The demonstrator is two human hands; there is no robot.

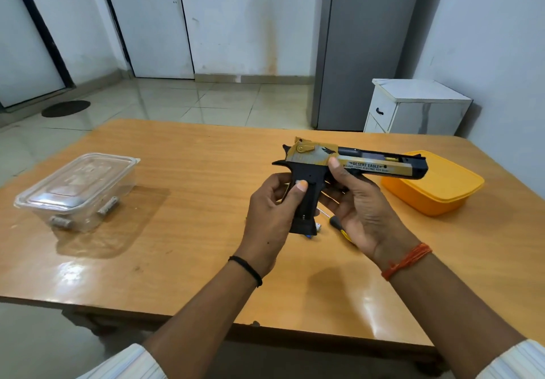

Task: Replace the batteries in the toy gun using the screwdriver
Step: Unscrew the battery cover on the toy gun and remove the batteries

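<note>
Both hands hold a gold-and-black toy gun [371,166] above the wooden table [182,201], barrel pointing right. My left hand [271,216] grips the black handle, thumb pressed on its side. My right hand [359,210] holds the frame under the slide, thumb on the gold side. Beneath my right hand lies a screwdriver [337,223] with a black-and-yellow handle, mostly hidden. A small white-and-blue object [317,226], perhaps a battery, shows just under the grip's base.
A clear lidded plastic box [79,190] with small grey items inside stands at the table's left. A closed yellow box [436,184] sits at the right, behind the gun's muzzle. A white cabinet [413,107] and a grey fridge [365,45] stand beyond the table.
</note>
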